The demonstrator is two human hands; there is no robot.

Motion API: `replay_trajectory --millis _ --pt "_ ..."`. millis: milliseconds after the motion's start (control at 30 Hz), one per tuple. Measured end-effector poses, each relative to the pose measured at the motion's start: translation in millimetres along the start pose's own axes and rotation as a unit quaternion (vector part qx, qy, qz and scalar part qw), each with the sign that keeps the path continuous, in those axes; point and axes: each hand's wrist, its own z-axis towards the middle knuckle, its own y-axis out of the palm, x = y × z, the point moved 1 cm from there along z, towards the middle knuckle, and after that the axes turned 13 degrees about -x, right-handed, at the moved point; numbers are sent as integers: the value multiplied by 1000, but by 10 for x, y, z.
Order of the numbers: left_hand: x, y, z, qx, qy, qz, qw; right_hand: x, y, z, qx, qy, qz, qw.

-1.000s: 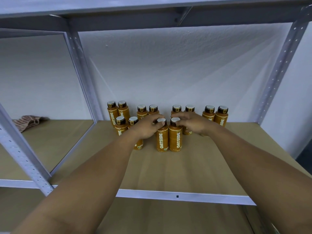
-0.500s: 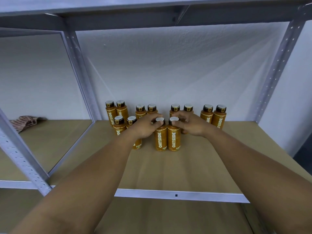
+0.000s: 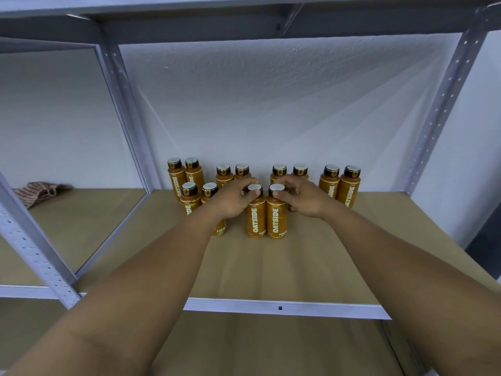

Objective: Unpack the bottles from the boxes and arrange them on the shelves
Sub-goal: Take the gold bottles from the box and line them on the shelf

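On the middle shelf point(image 3: 271, 270) of a grey metal rack, a person's two hands settle a pair of orange OATSIDE bottles side by side, touching, just in front of the back row. Left hand point(image 3: 233, 200) wraps its fingers point(image 3: 250, 195) around the dark cap of the left front bottle point(image 3: 255, 219); right hand point(image 3: 303, 199) grips the cap of the right front bottle point(image 3: 276, 219) the same way, and both bottles stand upright on the board. Behind them eight bottles line the white wall point(image 3: 271, 104) in four pairs, with two more point(image 3: 189, 200) forming a second row at the left, partly hidden by the left wrist. Twelve bottles are thus shelved; the second row looks half filled, with room to the right. No box is in view, so how many remain to be unpacked cannot be told. A striped cloth point(image 3: 38, 191) lies on the neighbouring shelf at left.
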Motion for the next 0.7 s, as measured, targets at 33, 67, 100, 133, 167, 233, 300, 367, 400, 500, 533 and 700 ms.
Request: replay_trajectory --millis 33,67,100,133,167,233,300,367,400,500,533,700 --pt "-6 2 3 0 1 -1 1000 -6 4 -1 1 1 -1 1000" --pt "-11 3 7 1 1 0 1000 -12 7 -3 1 1 -4 1000" --pt "-18 4 12 4 1 2 1000 -18 9 -7 2 2 -7 1000" --pt "-25 7 17 5 0 3 1000 -21 10 -9 3 3 -11 1000" --pt "-29 8 22 5 0 2 1000 -25 9 -12 4 5 -13 1000" --pt "-40 9 27 3 1 1 1000 -41 12 -14 4 8 -16 1000" --pt "-44 13 29 4 -1 0 1000 -54 16 -15 4 12 -17 1000" --pt "-41 24 27 8 -1 4 1000 -72 20 -30 6 12 -15 1000" --pt "-39 32 23 10 -3 7 1000 -77 24 -41 7 11 -11 1000" --pt "-48 89 -25 11 -12 0 1000 -87 49 -104 15 19 13 1000" --pt "-54 132 -66 11 -12 -19 1000 -77 66 -133 22 25 21 999" --pt "-262 586 -336 56 -29 -110 992 51 331 -351 45 55 80 994"
